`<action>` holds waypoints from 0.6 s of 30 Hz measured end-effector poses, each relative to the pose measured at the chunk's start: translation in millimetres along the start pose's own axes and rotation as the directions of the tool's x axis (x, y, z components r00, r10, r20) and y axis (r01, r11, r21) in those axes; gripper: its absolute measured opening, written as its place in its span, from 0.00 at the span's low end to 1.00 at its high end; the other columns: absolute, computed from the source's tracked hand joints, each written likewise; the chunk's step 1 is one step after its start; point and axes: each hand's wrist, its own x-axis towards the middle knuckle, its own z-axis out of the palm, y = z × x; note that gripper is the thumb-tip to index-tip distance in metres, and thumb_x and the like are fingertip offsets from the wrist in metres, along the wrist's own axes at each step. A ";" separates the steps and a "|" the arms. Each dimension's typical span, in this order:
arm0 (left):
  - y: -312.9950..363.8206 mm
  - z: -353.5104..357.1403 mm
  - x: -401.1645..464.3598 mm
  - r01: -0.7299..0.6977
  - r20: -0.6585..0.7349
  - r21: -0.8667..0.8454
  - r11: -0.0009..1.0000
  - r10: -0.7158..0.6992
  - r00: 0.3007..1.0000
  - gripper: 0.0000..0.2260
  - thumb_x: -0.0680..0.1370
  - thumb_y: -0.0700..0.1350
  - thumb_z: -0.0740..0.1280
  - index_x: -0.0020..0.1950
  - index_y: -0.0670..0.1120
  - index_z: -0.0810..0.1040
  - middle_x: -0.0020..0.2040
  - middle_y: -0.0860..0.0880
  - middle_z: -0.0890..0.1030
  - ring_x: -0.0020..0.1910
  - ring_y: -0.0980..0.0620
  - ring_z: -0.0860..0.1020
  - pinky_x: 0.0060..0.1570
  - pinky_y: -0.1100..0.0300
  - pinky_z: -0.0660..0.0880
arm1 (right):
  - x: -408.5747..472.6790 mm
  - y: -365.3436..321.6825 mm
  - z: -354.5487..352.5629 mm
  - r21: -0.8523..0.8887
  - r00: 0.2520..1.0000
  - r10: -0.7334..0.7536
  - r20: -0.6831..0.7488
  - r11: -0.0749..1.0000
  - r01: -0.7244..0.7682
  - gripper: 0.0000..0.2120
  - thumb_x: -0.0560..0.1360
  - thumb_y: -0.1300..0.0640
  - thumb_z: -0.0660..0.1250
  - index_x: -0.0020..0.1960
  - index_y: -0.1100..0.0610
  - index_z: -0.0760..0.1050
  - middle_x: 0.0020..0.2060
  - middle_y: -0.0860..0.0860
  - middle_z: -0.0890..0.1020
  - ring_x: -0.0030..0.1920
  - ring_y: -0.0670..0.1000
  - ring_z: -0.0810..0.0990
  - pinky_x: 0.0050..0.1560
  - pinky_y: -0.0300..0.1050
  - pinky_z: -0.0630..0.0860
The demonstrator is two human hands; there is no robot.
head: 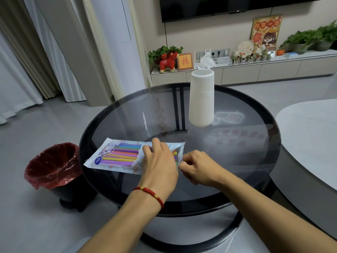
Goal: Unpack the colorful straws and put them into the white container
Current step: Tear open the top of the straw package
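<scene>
A flat plastic packet of colorful straws (pixel 120 155) lies on the round glass table (pixel 237 154), near its front left. Purple, yellow, orange and green straws show through its clear window. My left hand (pixel 158 161) rests on the packet's right half, fingers bent and pressing it down. My right hand (pixel 197 167) pinches the packet's right end edge between thumb and fingers. The tall white ribbed container (pixel 201 99) stands upright farther back on the table, apart from both hands.
A black bin with a red liner (pixel 52 163) stands on the floor left of the table. A white oval table (pixel 310 137) adjoins on the right. A low cabinet with plants and ornaments (pixel 255 70) runs along the far wall.
</scene>
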 end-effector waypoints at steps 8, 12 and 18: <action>-44.4 -20.4 24.3 -0.428 0.144 -0.373 0.823 0.507 0.850 0.16 0.77 0.62 0.65 0.54 0.53 0.65 0.71 0.55 0.69 0.74 0.57 0.60 0.75 0.40 0.50 | 2.8 7.8 -15.9 0.037 1.000 0.023 -0.015 0.999 -0.023 0.19 0.72 0.51 0.62 0.25 0.56 0.74 0.21 0.51 0.79 0.21 0.48 0.72 0.24 0.35 0.70; -53.6 -6.2 36.7 -0.547 0.190 -0.240 0.802 0.591 0.784 0.59 0.59 0.73 0.73 0.78 0.59 0.42 0.76 0.57 0.60 0.77 0.53 0.56 0.76 0.41 0.44 | 2.4 10.5 -18.1 0.107 0.998 0.037 0.057 0.993 -0.043 0.15 0.71 0.52 0.60 0.29 0.56 0.75 0.24 0.50 0.80 0.22 0.49 0.71 0.24 0.36 0.69; -60.0 21.8 51.1 -0.592 -0.048 -0.179 0.786 0.594 0.803 0.51 0.63 0.61 0.76 0.79 0.49 0.56 0.69 0.52 0.73 0.67 0.52 0.72 0.72 0.46 0.63 | 3.1 13.2 -27.4 -0.092 0.997 0.012 0.071 0.996 -0.005 0.18 0.71 0.51 0.61 0.26 0.57 0.75 0.23 0.51 0.80 0.21 0.44 0.72 0.27 0.32 0.70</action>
